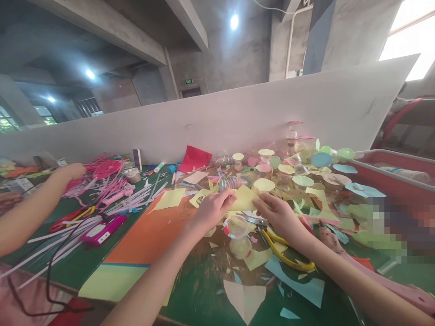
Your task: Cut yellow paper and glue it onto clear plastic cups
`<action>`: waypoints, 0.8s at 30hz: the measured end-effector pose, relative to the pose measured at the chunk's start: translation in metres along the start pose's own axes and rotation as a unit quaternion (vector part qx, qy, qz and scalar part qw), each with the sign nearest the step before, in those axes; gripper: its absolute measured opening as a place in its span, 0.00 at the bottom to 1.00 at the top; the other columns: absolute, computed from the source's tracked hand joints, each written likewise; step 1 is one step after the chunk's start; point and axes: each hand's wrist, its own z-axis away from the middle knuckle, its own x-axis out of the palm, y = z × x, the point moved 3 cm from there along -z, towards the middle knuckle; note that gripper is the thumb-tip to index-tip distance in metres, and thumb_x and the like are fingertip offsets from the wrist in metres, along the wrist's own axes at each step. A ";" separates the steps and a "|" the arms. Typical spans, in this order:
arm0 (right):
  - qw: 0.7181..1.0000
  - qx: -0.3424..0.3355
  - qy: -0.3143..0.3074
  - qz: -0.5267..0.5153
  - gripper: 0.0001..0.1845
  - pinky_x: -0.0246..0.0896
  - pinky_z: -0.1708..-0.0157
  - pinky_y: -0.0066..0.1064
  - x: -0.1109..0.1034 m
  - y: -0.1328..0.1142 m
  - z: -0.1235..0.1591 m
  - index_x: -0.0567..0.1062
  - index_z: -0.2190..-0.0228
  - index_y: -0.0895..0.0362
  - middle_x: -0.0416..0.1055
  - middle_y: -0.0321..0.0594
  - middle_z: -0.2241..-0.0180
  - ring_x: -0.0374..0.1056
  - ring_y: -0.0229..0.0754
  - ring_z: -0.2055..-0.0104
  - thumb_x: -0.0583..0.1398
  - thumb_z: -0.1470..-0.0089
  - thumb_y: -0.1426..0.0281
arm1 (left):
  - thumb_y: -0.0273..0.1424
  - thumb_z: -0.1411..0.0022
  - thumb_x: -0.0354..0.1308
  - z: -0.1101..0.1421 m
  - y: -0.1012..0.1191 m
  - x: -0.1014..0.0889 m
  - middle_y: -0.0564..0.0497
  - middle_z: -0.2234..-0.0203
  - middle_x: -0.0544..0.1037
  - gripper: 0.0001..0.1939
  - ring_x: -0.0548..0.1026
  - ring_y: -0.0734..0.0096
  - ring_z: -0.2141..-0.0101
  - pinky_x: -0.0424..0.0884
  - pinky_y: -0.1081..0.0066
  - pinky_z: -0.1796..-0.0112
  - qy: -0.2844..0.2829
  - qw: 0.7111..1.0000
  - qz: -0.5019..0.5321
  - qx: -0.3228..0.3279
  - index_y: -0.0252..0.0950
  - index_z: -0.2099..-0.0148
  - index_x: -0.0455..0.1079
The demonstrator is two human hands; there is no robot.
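A piece of yellow paper (244,198) is stretched between my two hands, above the middle of the table. My left hand (217,207) pinches its left edge between thumb and fingers. At the right edge, my right hand (276,211) grips the same paper. Just below my right hand lie scissors with yellow handles (283,258), their blades partly hidden under the paper. A clear plastic cup piece with a red and white rim (235,227) stands below the yellow paper. Nearer to me is a pale pink paper cutout (244,296), with blue paper scraps (299,280) beside it.
Orange paper sheets (152,226) lie left of centre. Plastic cup pieces with coloured paper tops (302,181) crowd the back right. A red bin (408,170) stands at right. Another person's arm (37,203) reaches over pink strips and a magenta device (103,230) at left.
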 end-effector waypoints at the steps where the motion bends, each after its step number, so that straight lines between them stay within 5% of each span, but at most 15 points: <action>1: 1.000 0.001 0.006 0.002 0.20 0.54 0.75 0.28 -0.001 -0.001 0.000 0.61 0.78 0.53 0.62 0.31 0.79 0.57 0.38 0.76 0.54 0.45 0.52 | 0.39 0.31 0.44 0.000 0.000 0.000 0.58 0.80 0.64 0.11 0.64 0.72 0.77 0.59 0.74 0.71 -0.007 1.000 0.003 -0.003 0.41 0.60 0.65; 9: 0.999 0.017 0.035 0.011 0.20 0.52 0.78 0.27 -0.010 -0.005 0.000 0.64 0.78 0.54 0.63 0.32 0.79 0.56 0.37 0.78 0.54 0.45 0.51 | 0.44 0.34 0.49 -0.003 -0.008 0.001 0.54 0.69 0.72 0.15 0.69 0.71 0.68 0.62 0.75 0.67 -0.075 0.980 0.171 -0.074 0.38 0.62 0.68; 16: 0.999 0.038 0.030 -0.017 0.19 0.55 0.77 0.27 -0.014 0.000 -0.001 0.69 0.74 0.55 0.67 0.35 0.75 0.62 0.39 0.73 0.56 0.45 0.51 | 0.44 0.37 0.53 -0.005 -0.014 0.002 0.55 0.72 0.71 0.15 0.68 0.72 0.70 0.63 0.74 0.68 -0.079 0.971 0.201 -0.101 0.38 0.65 0.69; 21: 0.980 0.107 -0.018 -0.165 0.25 0.65 0.62 0.33 -0.013 0.004 0.000 0.70 0.54 0.52 0.73 0.39 0.65 0.70 0.47 0.59 0.61 0.48 0.51 | 0.46 0.39 0.55 -0.005 -0.010 -0.002 0.56 0.77 0.69 0.17 0.64 0.75 0.76 0.58 0.75 0.74 -0.061 0.958 0.251 -0.124 0.37 0.68 0.69; 24: 0.959 0.119 -0.019 -0.255 0.26 0.65 0.54 0.37 -0.010 0.008 -0.002 0.71 0.54 0.53 0.74 0.39 0.66 0.71 0.46 0.58 0.64 0.50 0.52 | 0.44 0.40 0.57 -0.007 -0.008 -0.003 0.57 0.78 0.69 0.15 0.66 0.75 0.75 0.59 0.75 0.72 -0.048 0.947 0.295 -0.116 0.37 0.69 0.68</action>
